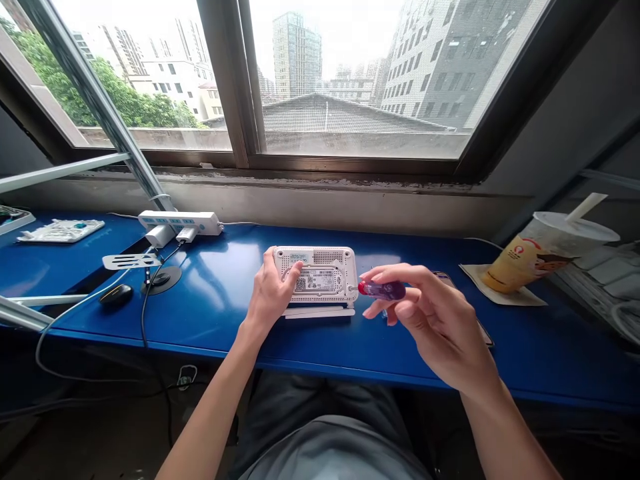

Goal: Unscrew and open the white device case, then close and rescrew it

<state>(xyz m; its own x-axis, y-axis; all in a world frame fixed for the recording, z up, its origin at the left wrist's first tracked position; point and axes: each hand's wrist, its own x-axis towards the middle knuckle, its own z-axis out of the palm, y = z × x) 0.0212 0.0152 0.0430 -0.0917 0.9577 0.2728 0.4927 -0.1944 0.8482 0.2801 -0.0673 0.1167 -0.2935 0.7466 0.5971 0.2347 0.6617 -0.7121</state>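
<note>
A white box-shaped electronic device, with vent holes and a printed label, is on the blue desk with its labelled face towards me. My left hand grips its left end, thumb across the face and fingers behind. In my right hand is a screwdriver with a purple and red handle, held between thumb and fingers. Its tip end points left at the device's lower right corner; whether it touches cannot be made out. White strips lie along the device's near edge.
A phone lies partly behind my right hand. Farther right, a drink cup with a straw leans on a brown napkin. To the left are a power strip, a black mouse, cables and a white plastic part.
</note>
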